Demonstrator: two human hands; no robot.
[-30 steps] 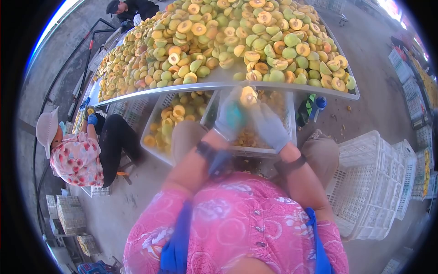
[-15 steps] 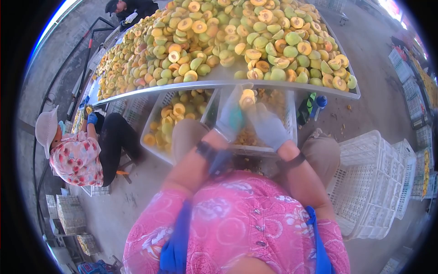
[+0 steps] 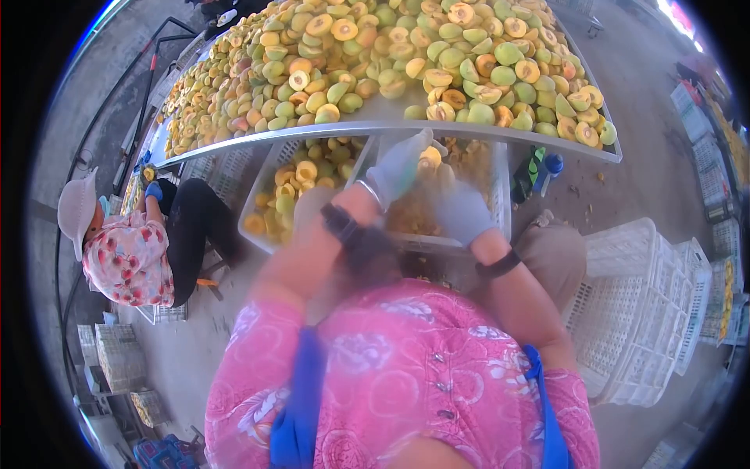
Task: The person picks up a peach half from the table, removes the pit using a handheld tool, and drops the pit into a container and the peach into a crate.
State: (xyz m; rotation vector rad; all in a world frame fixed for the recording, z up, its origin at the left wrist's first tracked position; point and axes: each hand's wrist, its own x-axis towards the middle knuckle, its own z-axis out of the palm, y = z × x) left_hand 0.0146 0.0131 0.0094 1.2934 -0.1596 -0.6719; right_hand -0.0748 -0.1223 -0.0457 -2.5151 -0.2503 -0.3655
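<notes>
Showing its cut face toward the camera, the fruit half [image 3: 430, 159] is round in outline, pale yellow to orange, with a lighter yellow glare across the face; its edge is softened by blur, and surface detail is too indistinct to tell. It is located between the two gloved hands, just beyond the near edge of the metal table [image 3: 375, 127] and above the central crate [image 3: 504, 191].

The left hand [image 3: 397, 166] is partly closed, fingers bent over the upper left side of the fruit half; its glove is pale with a greenish tint. The right hand [image 3: 462, 211] has its fingers directed at the lower side of the fruit half; the fingertips are blurred, so whether they grip it or only touch it cannot be told.

The table carries a heap of fruit [image 3: 344, 66], green to yellow-orange; many pieces are halved, some with a brown centre exposed. The central crate contains small yellow-brown pieces; the left crate [image 3: 264, 241], beside it, contains yellow and orange fruit halves. A blue-capped bottle [image 3: 551, 166] stands right of the central crate; stacked white crates [image 3: 625, 313] are positioned farther right; a seated co-worker [image 3: 129, 258] in a pale hat is at the far left.
</notes>
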